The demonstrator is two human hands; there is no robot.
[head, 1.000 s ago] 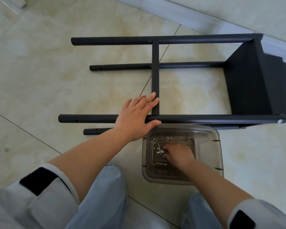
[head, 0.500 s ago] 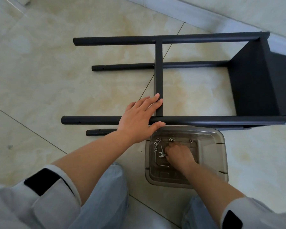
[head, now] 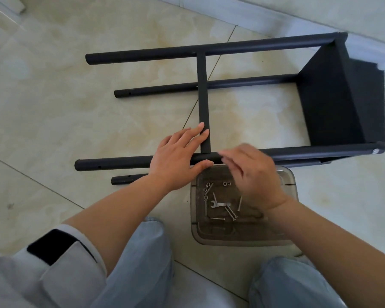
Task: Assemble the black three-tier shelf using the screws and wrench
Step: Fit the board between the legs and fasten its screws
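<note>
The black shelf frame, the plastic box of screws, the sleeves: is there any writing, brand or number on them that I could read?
None can be read.
Black shelf frame: bare, no label.
Clear plastic box: no print shows.
Wrench in it: too small to tell any marking.
Black patch on the left sleeve: plain.

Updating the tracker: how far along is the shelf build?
Done: black shelf frame lies on its side, one end panel and crossbar mounted. In hand: left hand steadies the joint; blurred right hand is above the clear plastic bin. Left: remaining tiers; loose screws and small wrench unused.
</note>
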